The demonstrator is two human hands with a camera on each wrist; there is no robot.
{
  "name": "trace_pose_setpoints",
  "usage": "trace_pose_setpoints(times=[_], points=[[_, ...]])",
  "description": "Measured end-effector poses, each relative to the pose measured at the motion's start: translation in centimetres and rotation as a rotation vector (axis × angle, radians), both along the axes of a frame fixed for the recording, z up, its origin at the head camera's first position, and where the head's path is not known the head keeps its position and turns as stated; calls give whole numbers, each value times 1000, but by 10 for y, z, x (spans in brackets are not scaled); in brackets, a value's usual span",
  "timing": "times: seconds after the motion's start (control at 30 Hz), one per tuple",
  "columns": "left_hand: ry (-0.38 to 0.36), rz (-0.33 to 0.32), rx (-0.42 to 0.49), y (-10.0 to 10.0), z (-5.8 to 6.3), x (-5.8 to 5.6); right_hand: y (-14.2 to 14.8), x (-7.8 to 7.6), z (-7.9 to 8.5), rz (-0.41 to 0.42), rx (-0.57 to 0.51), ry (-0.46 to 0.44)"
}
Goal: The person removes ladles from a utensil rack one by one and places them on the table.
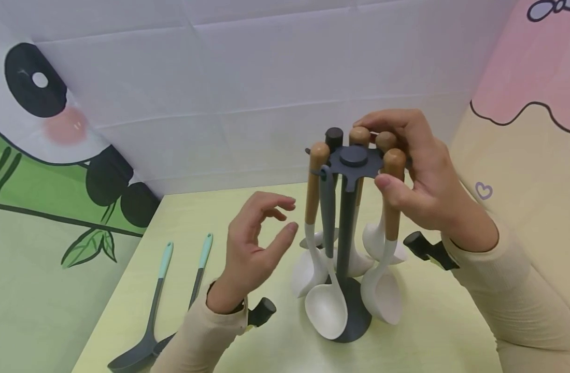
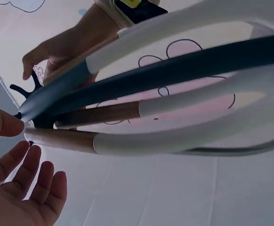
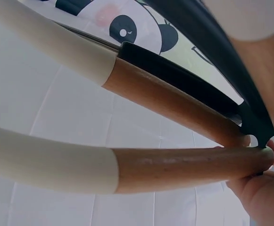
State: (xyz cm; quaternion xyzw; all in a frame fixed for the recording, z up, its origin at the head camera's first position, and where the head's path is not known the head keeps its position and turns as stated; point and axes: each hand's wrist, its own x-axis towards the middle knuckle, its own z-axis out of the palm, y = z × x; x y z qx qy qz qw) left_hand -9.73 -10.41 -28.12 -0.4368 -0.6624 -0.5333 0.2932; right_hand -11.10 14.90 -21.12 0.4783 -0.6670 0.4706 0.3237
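Observation:
A dark utensil rack (image 1: 346,223) with a round base stands on the table, hung with several white-headed utensils. My right hand (image 1: 425,176) curls round its right side, the thumb across the wooden handle of a white ladle (image 1: 382,295) and the fingers reaching behind toward other wooden handle tops. In the right wrist view, a wooden handle (image 3: 188,167) meets that hand at its end. My left hand (image 1: 257,241) is left of the rack, fingers bent loosely with nothing between them. Nearest it are a wooden-handled utensil (image 1: 314,191) and a grey-handled white spoon (image 1: 327,311).
On the table's left lie a dark turner (image 1: 147,339) with a mint-tipped handle and a second mint-handled utensil (image 1: 204,251), partly behind my left sleeve. A pale cloth wall (image 1: 247,124) rises behind the table (image 1: 275,342). Printed cartoon panels flank both sides.

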Motion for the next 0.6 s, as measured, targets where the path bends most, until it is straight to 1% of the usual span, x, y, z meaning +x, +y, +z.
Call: trace_pose_setpoints(times=[0.17, 0.27, 0.47, 0.6], points=[[-24, -79, 1, 11, 2, 14, 0, -2, -1, 44, -19, -14], [-51, -117, 5, 16, 1, 19, 0, -3, -2, 65, -33, -16], [-117, -159, -12, 23, -8, 24, 0, -6, -2, 74, -41, -7], [-176, -207, -19, 28, -15, 25, 1, -7, -2, 79, -37, -10]])
